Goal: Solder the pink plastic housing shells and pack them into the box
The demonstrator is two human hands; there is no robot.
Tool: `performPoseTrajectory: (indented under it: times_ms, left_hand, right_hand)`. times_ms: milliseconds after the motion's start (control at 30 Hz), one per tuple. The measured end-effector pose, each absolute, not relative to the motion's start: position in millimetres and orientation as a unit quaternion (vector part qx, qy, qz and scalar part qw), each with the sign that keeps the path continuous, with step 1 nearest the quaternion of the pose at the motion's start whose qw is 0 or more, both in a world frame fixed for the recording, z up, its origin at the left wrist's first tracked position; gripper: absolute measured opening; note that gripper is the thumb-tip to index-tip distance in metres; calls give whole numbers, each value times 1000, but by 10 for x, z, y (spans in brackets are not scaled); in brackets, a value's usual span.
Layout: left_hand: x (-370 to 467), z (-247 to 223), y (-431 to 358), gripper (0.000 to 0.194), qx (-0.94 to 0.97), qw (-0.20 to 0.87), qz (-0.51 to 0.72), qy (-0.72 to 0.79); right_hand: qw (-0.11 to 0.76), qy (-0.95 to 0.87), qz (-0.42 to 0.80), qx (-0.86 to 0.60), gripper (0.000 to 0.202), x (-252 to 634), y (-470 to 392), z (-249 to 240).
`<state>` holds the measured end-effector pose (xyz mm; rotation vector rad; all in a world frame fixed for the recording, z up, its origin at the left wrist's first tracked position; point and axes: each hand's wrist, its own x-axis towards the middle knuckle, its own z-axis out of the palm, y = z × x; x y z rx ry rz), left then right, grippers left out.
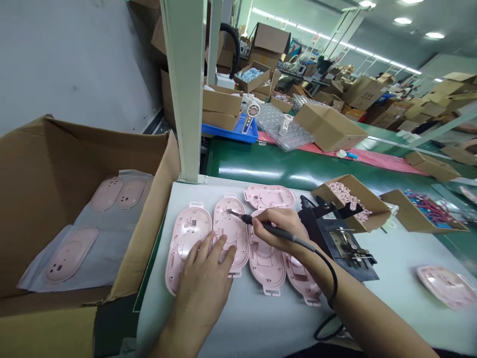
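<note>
Several pink plastic shells lie side by side on the white work surface. My right hand [281, 226] grips a black soldering iron [272, 228], its metal tip at the upper part of the second pink shell [231, 223] from the left. Its cord runs down past my forearm. My left hand [204, 273] lies with fingers spread over the lower parts of the leftmost shell [190, 226] and the second one. Another shell [270, 196] lies crosswise behind them, and two more [266, 271] are partly under my right hand and arm.
An open cardboard box [149, 233] with pink shells stands at left, beside a metal post [186, 89]. Right of the shells are a black metal fixture [346, 248], a box of small pink parts [376, 219], a box of wires [413, 219] and a lone shell [445, 286].
</note>
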<state>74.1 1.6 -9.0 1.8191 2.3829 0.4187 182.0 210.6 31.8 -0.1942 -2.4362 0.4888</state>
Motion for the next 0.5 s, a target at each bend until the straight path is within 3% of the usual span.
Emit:
performPoseTrajectory:
  times_ms: [500]
  left_hand:
    - [739,-30,40,53,596,82,126,789]
  right_hand:
    - [332,-922,182,-74,17,1847,2088,303]
